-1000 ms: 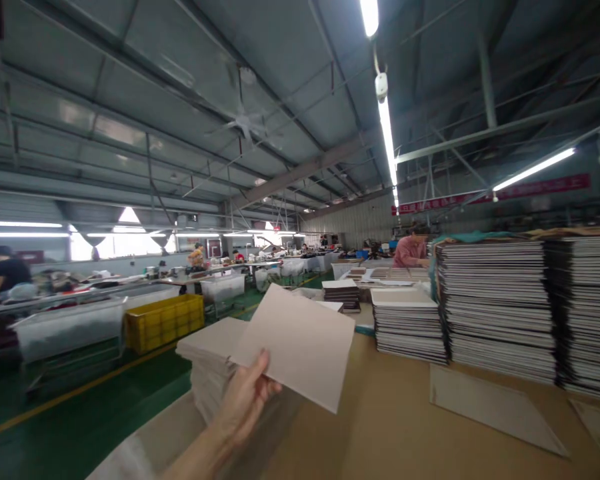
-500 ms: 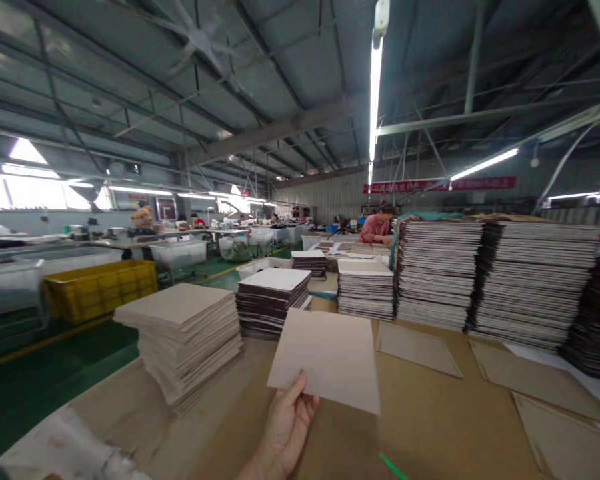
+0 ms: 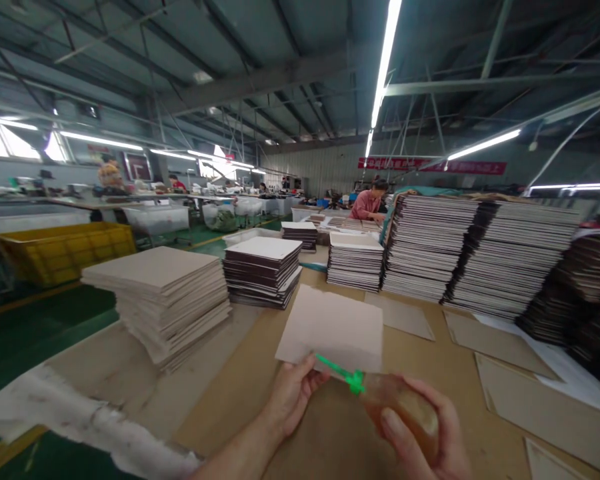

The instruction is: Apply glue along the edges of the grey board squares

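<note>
A pale rectangular board (image 3: pixel 335 323) is tilted up above the brown tabletop (image 3: pixel 230 413), its near edge pinched between the thumb and fingers of my left hand (image 3: pixel 297 393). My right hand (image 3: pixel 425 433) is wrapped round a squeeze bottle (image 3: pixel 405 407) of amber liquid with a green nozzle. The nozzle points left, and its tip is at the board's near edge, close to my left thumb. Whether the tip touches the board, I cannot tell.
At the left stands a tall stack of pale boards (image 3: pixel 165 300). Dark-edged stacks (image 3: pixel 263 273) rise behind, with taller ones (image 3: pixel 425 240) at the right. Flat boards (image 3: pixel 545 393) lie at the right. A person (image 3: pixel 367 203) in a pink shirt bends over a far table.
My right hand has come into view at the lower right with the bottle; only the green tip showed before. The view has shifted downward. My left hand still holds the board.
</note>
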Action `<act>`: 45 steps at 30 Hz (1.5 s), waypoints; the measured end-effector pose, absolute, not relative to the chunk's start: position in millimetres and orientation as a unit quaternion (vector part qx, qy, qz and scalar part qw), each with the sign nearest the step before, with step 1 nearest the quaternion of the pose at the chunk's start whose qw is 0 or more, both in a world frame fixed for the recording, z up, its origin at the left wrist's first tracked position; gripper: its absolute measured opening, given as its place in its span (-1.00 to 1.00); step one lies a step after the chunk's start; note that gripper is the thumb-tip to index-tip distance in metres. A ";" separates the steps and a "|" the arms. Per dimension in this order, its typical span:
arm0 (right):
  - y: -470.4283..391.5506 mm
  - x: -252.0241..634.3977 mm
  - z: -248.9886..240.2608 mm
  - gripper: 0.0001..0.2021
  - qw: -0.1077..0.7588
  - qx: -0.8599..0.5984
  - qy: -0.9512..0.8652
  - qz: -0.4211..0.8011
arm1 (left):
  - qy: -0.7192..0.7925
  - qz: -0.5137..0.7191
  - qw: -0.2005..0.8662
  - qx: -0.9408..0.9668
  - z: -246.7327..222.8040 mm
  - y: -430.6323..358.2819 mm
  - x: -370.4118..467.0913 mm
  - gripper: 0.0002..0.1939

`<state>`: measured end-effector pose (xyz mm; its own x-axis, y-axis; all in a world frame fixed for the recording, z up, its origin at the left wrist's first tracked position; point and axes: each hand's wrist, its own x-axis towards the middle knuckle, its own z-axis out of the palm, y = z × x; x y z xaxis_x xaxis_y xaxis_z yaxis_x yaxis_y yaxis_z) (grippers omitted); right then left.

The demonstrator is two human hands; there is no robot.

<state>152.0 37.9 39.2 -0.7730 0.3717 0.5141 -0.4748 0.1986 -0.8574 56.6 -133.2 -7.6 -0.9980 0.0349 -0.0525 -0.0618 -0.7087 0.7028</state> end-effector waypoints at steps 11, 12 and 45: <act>15.6 105.3 53.4 -0.72 0.355 0.232 -0.763 0.488 | 0.440 0.893 0.063 0.075 -1.9 -122.4 68.0 -0.61; 15.5 105.0 53.7 -0.73 0.358 0.234 -0.767 0.479 | 0.444 0.890 0.065 0.079 0.0 -121.5 69.0 -0.63; 19.0 111.8 49.7 -0.73 0.351 0.328 -0.772 0.416 | 0.539 0.829 0.033 0.142 14.8 -119.6 75.9 -0.68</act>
<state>111.8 19.0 49.7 -0.5383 -0.2147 0.8149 -0.7987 0.4383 -0.4122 75.9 -119.6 14.8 -0.9576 0.2081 0.1991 0.0977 -0.4158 0.9042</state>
